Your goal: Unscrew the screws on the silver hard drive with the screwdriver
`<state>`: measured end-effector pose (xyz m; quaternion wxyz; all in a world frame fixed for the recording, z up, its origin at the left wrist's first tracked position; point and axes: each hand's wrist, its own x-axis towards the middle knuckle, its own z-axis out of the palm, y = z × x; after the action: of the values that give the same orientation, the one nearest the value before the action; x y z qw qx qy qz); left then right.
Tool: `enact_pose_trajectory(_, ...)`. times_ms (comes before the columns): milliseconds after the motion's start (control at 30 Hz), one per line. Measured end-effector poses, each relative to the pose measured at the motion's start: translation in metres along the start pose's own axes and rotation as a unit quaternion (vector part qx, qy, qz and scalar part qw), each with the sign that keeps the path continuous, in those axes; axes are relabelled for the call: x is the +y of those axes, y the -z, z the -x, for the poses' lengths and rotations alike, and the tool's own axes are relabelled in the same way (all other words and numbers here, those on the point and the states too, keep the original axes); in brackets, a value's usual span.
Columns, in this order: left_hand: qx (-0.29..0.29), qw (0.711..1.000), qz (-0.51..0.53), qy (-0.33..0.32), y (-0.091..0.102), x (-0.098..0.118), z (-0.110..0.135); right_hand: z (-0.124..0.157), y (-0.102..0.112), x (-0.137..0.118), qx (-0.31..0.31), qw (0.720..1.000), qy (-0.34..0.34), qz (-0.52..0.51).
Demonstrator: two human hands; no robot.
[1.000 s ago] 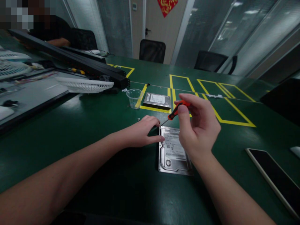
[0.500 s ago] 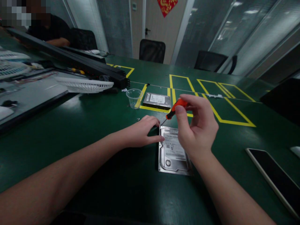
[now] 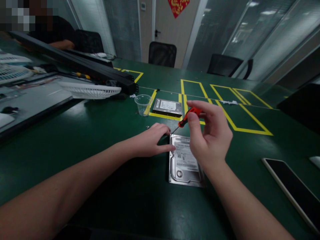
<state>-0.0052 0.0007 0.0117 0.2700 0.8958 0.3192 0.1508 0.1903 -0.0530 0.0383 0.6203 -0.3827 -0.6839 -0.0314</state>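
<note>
A silver hard drive (image 3: 186, 165) with a white label lies flat on the green table before me. My left hand (image 3: 156, 141) grips its far left corner, thumb on the top face and fingers curled along the outer edge. In my right hand (image 3: 210, 133) is a red and black screwdriver (image 3: 186, 118), pinched at the handle between thumb and fingers. Its thin shaft slants down to the left, and the tip meets the drive's far left corner, close to my left fingertips. Whether a screw sits under the tip is too small to tell. My right hand covers the drive's far right part.
Beyond my hands, a second hard drive (image 3: 167, 106) lies within yellow tape, beside a clear plastic cup (image 3: 143, 105). Small metal bits (image 3: 147, 127) are near the cup. A phone (image 3: 292, 190) lies at right; white fan grilles (image 3: 91, 90) and a black frame are left. A person sits far left.
The screwdriver handle has turned slightly within my right fingers, and my right forefinger has shifted a little to the left along its top. My left hand and the drive stay put.
</note>
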Motion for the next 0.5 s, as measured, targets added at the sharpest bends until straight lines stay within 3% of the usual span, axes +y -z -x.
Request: enact_pose_trajectory(500, 0.000, 1.000, 0.000, -0.010, -0.0006, -0.0016, -0.0001, -0.0012, 0.0012, 0.0001, -0.002, 1.000, 0.008, -0.010)
